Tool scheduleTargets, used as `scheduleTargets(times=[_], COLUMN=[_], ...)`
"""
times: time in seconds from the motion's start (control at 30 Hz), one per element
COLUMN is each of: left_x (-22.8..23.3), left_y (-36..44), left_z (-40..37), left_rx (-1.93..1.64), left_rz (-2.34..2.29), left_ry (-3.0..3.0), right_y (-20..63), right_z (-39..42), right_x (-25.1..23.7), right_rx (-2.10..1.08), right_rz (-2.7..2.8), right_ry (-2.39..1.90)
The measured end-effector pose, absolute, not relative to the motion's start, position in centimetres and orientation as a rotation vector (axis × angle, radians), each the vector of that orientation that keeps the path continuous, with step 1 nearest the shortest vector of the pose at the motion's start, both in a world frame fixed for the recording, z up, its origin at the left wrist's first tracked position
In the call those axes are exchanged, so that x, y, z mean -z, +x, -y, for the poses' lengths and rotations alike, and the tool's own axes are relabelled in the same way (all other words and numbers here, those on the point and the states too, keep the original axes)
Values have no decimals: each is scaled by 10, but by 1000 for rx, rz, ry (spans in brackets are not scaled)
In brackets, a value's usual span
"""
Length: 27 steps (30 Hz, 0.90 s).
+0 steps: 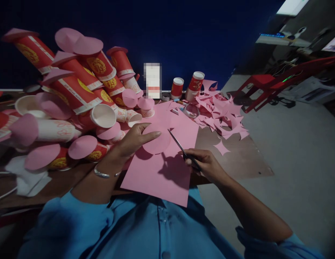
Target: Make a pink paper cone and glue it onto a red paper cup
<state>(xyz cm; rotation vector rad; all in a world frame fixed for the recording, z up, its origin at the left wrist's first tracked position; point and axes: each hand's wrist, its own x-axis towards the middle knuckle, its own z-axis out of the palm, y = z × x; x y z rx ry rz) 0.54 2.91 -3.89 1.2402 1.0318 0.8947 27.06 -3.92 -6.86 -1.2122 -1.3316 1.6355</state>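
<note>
The left hand [132, 141] lies flat, fingers extended, pinning a pink paper disc [156, 141] against the pink sheet [167, 169] on the desk [237, 158]; the right hand [205, 165] is closed round the handles of the scissors [181, 147], blades pointing to 11 o'clock, tips at the disc's edge; judged step: cutting round the disc; the next stroke calls for steady pressure and blades following the curve; capped red cups [75, 90] lie piled at 10 o'clock, offcuts [221, 115] at 1 o'clock.
</note>
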Motion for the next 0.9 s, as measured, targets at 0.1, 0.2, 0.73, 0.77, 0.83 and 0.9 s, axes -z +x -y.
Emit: scheduleTargets(times=[0.1,0.2,0.73,0.77,0.83,0.9], left_x=[40,41,39,39,39,38], left_y=[5,4,5,5,5,3], left_z=[-30,-31,-30,-30,-30,-31], left_rx=[-882,-848,-876,-877,-862,-826], left_rz=[-1041,-1055,-1033,-1034,-1040,-1047], left_ry=[1245,1276,1281,1288,1300,1312], right_y=[271,270,270,270,270,270], right_z=[38,35,38,37,36,35], right_x=[70,70,70,71,72,72], right_rx=[-1635,-1618,-1633,-1633,-1627,-1620], right_rz=[1342,1360,1335,1335,1343,1364], right_ry=[-1185,-1138,-1188,-1184,-1183,-1180])
